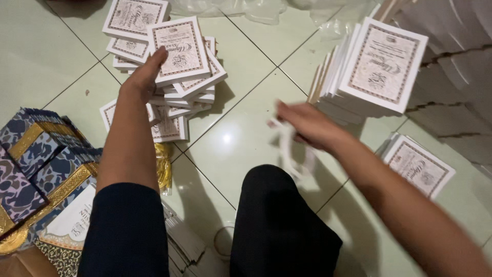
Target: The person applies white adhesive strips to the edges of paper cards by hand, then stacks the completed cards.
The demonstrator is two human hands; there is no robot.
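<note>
Head view: the left hand (pixel 145 76) is laid at 11 o'clock on the top white booklet (pixel 180 50) of an untidy booklet stack (pixel 192 95), fingers closed over its left edge, thumb underneath not seen. The right hand (pixel 307 124), blurred, is seen at 2 o'clock with a thin white strap (pixel 288 154) pinched in its fingers and hanging below. A leaning row of booklets (pixel 382 66) is noted at 1 o'clock, blue and gold patterned boxes (pixel 36 159) at 9 o'clock, all on the tiled floor (pixel 241 66).
</note>
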